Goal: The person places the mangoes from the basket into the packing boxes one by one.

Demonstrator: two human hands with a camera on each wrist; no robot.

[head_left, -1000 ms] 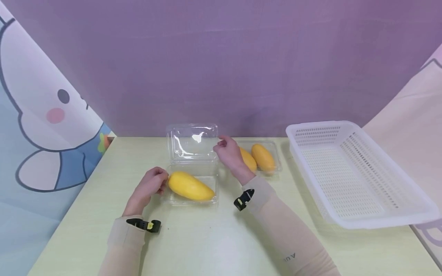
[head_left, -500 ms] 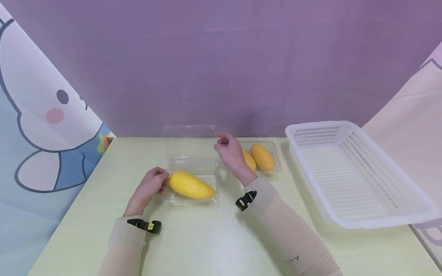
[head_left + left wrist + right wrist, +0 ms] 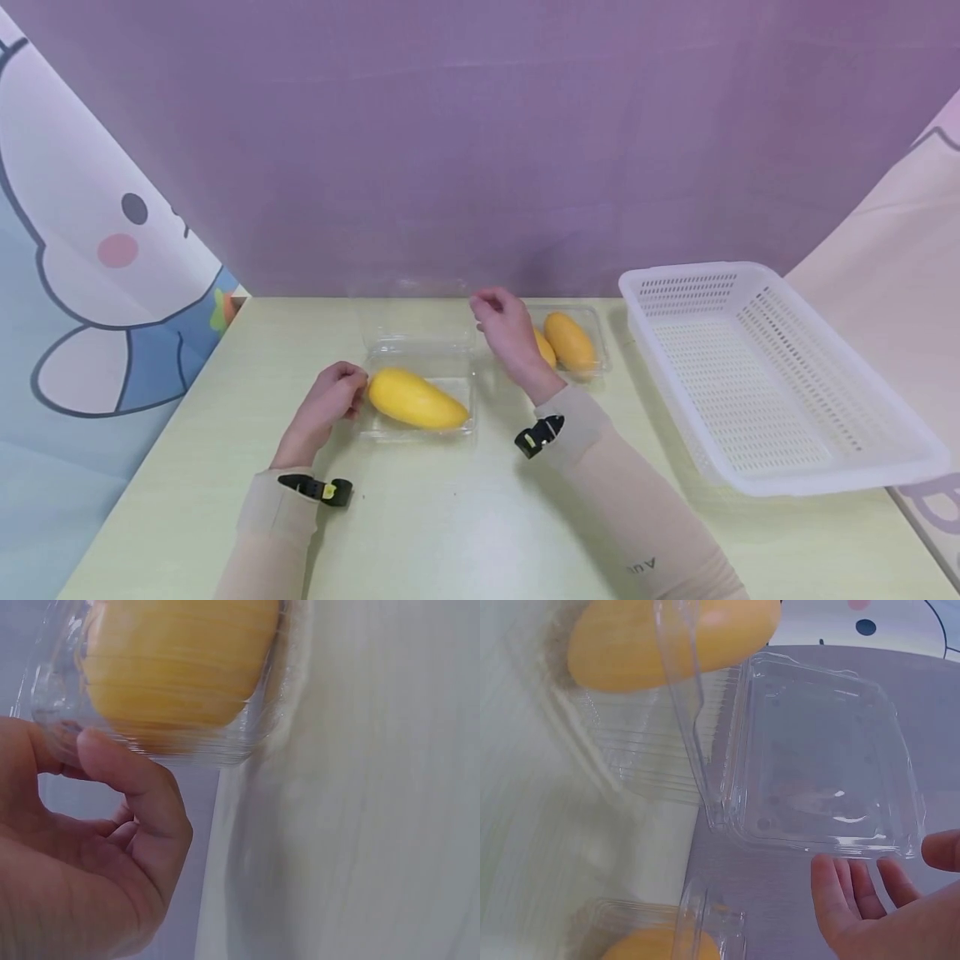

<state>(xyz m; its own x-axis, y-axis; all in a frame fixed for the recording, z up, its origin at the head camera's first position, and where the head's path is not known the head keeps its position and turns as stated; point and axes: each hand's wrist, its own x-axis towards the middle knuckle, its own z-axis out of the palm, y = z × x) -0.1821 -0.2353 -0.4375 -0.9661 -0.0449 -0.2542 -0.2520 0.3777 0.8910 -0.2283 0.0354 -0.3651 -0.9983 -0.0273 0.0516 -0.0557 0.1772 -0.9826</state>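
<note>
A yellow mango (image 3: 416, 400) lies in the base of a clear plastic clamshell box (image 3: 420, 362). The box's transparent lid (image 3: 817, 750) stands raised at the back, tilted away. At the box's left side, my left hand (image 3: 324, 404) pinches the rim between thumb and index finger, as the left wrist view shows. My right hand (image 3: 508, 333) is at the lid's right edge. In the right wrist view its fingertips (image 3: 825, 864) are at the lid's edge, while the thumb stands apart from them near the lid's corner.
Behind my right hand, a second clear box (image 3: 600, 337) holds two orange-yellow mangoes (image 3: 570, 342), one partly hidden by that hand. A white perforated basket (image 3: 675, 400) stands at the right of the pale table (image 3: 420, 517). A purple cloth (image 3: 480, 150) hangs behind.
The lid has tilted further back and its bright glare has gone. My right hand has shifted slightly right, its fingers loosening. My left hand stays at the rim.
</note>
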